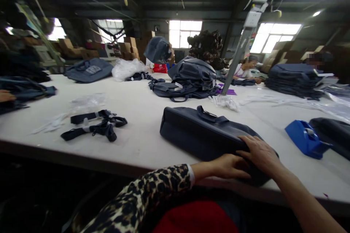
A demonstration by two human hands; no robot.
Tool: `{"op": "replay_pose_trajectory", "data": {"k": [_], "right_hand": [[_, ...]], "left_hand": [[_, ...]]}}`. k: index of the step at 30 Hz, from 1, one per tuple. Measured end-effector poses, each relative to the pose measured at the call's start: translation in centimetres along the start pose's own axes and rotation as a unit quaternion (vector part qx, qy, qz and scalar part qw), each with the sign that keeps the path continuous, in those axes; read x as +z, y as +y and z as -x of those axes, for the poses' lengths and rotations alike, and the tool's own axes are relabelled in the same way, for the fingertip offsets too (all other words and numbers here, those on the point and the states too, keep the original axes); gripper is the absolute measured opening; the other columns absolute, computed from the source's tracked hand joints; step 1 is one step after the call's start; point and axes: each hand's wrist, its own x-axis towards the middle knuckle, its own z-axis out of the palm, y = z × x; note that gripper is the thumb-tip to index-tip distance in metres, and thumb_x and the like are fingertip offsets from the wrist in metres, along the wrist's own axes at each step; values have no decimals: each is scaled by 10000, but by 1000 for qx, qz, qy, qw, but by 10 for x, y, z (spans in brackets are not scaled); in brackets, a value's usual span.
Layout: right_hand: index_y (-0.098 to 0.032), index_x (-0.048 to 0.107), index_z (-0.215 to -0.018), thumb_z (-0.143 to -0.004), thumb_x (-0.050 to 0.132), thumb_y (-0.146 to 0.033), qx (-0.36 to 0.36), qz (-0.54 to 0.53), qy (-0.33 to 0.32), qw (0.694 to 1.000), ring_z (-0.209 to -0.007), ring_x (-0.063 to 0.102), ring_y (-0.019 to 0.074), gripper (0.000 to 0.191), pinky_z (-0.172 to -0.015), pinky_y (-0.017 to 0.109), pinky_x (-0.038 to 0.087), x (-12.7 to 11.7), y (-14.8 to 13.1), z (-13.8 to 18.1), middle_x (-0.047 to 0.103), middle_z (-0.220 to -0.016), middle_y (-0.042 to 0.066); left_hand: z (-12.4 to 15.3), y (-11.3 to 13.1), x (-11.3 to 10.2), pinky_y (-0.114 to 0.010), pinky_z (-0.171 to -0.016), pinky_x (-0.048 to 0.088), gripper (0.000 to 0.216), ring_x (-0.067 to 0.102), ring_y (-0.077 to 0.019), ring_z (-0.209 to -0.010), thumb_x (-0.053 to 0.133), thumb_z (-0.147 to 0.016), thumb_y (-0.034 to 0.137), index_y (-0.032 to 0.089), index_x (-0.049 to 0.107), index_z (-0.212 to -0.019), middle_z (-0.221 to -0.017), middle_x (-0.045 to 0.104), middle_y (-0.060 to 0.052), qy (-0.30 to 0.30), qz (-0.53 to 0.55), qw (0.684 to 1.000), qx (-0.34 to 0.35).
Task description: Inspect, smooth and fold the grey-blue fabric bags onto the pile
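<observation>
In the head view, a dark blue bag lies on the white surface. From its middle, the right hand lies over the top at four o'clock and the left hand against the near side at five; I cannot quite tell whether either grips it. Black straps lie at nine o'clock, a blue dispenser at three.

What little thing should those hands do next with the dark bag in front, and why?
I'd probably have the left hand and right hand slide the dark bag a little farther onto the white table, since its near right end lies at the table's front edge and both hands are at that end.
</observation>
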Motion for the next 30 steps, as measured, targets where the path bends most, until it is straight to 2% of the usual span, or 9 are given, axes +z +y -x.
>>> {"op": "replay_pose_trajectory", "data": {"k": [3, 5, 7, 10, 13, 17, 21, 24, 30], "right_hand": [[-273, 675, -1114, -822, 638, -240, 1, 104, 56, 993, -975, 565, 267, 297, -800, 363, 396, 16, -5, 30, 671, -1017, 61], [-275, 685, -1080, -877, 575, -192, 6, 131, 90, 987, -938, 545, 251, 244, -773, 358, 360, 27, -16, 39, 664, -980, 63], [-271, 689, -1061, -922, 517, -174, 18, 142, 111, 983, -906, 530, 237, 242, -757, 356, 338, 37, -26, 43, 659, -957, 66], [-270, 676, -1107, -962, 465, -180, 33, 148, 118, 981, -894, 518, 231, 272, -746, 358, 331, 53, -32, 51, 655, -960, 65], [-270, 641, -1201, -971, 456, -180, 35, 145, 125, 981, -898, 516, 224, 308, -743, 355, 341, 71, -33, 67, 658, -1001, 63], [-265, 600, -1277, -952, 503, -182, 31, 133, 129, 982, -912, 519, 209, 349, -756, 343, 365, 97, -31, 84, 661, -1072, 51], [-236, 590, -1290, -913, 577, -225, 28, 119, 132, 984, -944, 516, 222, 377, -778, 356, 388, 109, -27, 84, 650, -1115, 61], [-205, 564, -1327, -870, 626, -245, 11, 97, 138, 986, -990, 518, 236, 462, -820, 366, 404, 107, -26, 83, 637, -1159, 78], [-145, 566, -1316, -898, 579, -339, -26, 87, 179, 980, -1027, 549, 256, 462, -864, 383, 423, 108, -22, 86, 632, -1176, 117]], "left_hand": [[44, 15, -50, -352, -1000, 453, 242, 598, -240, -1102, 616, -906, 311, 166, 669, -1091, -1139, 661, -96, 85, -268, 958, 55], [69, 18, -97, -406, -1109, 342, 400, 468, -277, -1276, 650, -873, 287, 197, 580, -1257, -1348, 551, -104, 153, -444, 881, 55], [84, 15, -142, -444, -1135, 290, 511, 405, -285, -1332, 659, -844, 233, 213, 506, -1332, -1412, 493, -88, 164, -579, 799, 3], [96, 5, -182, -402, -957, 441, 173, 588, -248, -1013, 541, -875, 135, 162, 643, -1012, -1018, 661, -72, 128, -614, 779, -22], [116, -15, -183, -321, -778, 489, 236, 604, -220, -811, 448, -880, 84, 180, 645, -791, -799, 652, -63, 93, -636, 766, -26], [154, -67, -166, -355, -879, 518, 402, 643, -246, -1008, 371, -878, 79, 181, 679, -1115, -1129, 696, -117, 103, -665, 739, 18], [170, -108, -161, -382, -953, 523, 452, 618, -275, -1136, 436, -924, 303, 142, 582, -1321, -1320, 617, -124, 128, -680, 720, 57], [168, -105, -158, -404, -1008, 491, 604, 577, -295, -1194, 504, -911, 458, 129, 481, -1416, -1379, 562, -150, 123, -684, 718, 41], [152, -71, -144, -441, -1044, 424, 792, 507, -325, -1215, 656, -788, 366, 182, 347, -1494, -1398, 490, -177, 29, -691, 720, -47]]}}
